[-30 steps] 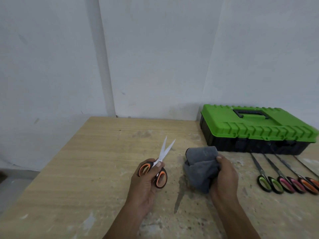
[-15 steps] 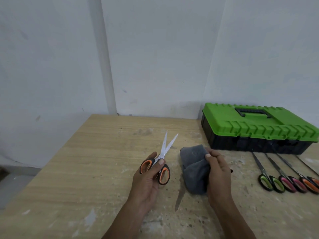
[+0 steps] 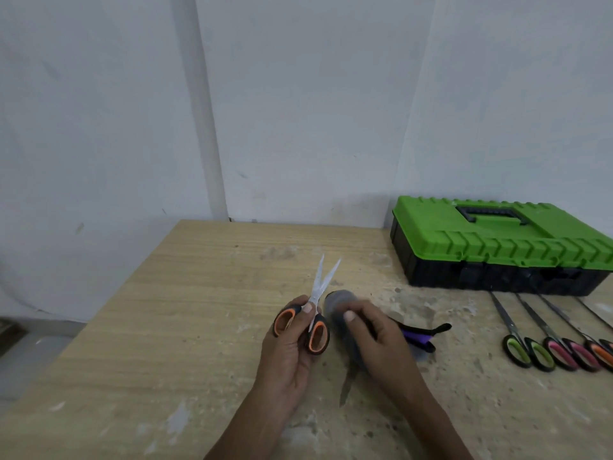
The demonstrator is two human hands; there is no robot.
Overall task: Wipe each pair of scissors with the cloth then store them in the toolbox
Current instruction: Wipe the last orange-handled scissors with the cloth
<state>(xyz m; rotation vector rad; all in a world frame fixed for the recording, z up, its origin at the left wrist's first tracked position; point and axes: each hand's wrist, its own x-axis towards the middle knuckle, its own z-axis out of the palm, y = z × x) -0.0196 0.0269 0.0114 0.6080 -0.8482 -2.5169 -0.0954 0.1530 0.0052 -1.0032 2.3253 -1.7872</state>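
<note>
Left of the toolbox (image 3: 497, 247), the left hand (image 3: 292, 346) grips open orange-handled scissors (image 3: 315, 313) while the right hand (image 3: 374, 336) clutches the grey cloth (image 3: 341, 313).

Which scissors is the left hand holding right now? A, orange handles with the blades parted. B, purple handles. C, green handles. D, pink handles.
A: the left hand grips the orange-handled scissors, blades spread in a V, while the right hand holds the grey cloth.

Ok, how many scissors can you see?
5: an orange pair in the left hand, four in front of the toolbox, the last cut off. A sixth may lie under the right hand.
</note>
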